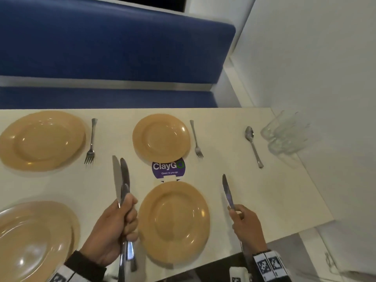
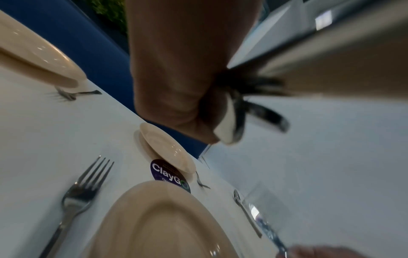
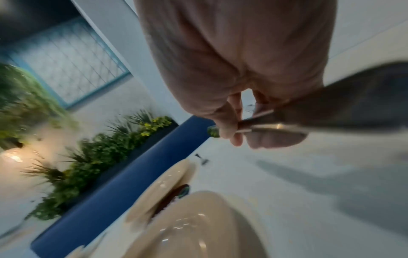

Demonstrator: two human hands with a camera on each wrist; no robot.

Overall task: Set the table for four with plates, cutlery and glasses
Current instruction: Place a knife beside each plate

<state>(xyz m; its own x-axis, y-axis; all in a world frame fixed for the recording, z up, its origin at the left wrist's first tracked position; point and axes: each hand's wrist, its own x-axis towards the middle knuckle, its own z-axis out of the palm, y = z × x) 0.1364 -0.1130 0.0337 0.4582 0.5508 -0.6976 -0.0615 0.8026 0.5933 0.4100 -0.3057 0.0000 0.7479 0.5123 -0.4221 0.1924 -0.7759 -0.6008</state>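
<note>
Four tan plates lie on the white table (image 1: pixel 274 190): far left (image 1: pixel 40 139), far middle (image 1: pixel 161 137), near left (image 1: pixel 34 241) and near right (image 1: pixel 174 224). My left hand (image 1: pixel 114 226) grips a bundle of knives (image 1: pixel 122 176), blades pointing away, just left of the near right plate. My right hand (image 1: pixel 246 224) pinches the handle of a single knife (image 1: pixel 227 192) to the right of that plate, blade pointing away. In the left wrist view a fork (image 2: pixel 84 190) lies on the table left of the near plate (image 2: pixel 159 223). The right wrist view shows my fingers (image 3: pixel 229 129) around the knife (image 3: pixel 331 108).
A fork (image 1: pixel 91 143) lies right of the far left plate and another fork (image 1: pixel 196 139) right of the far middle plate. A spoon (image 1: pixel 253 145) and clear glasses (image 1: pixel 284 135) sit at the table's right end by the wall. A blue bench (image 1: pixel 101 47) runs behind; a purple sticker (image 1: pixel 168 167) marks the table.
</note>
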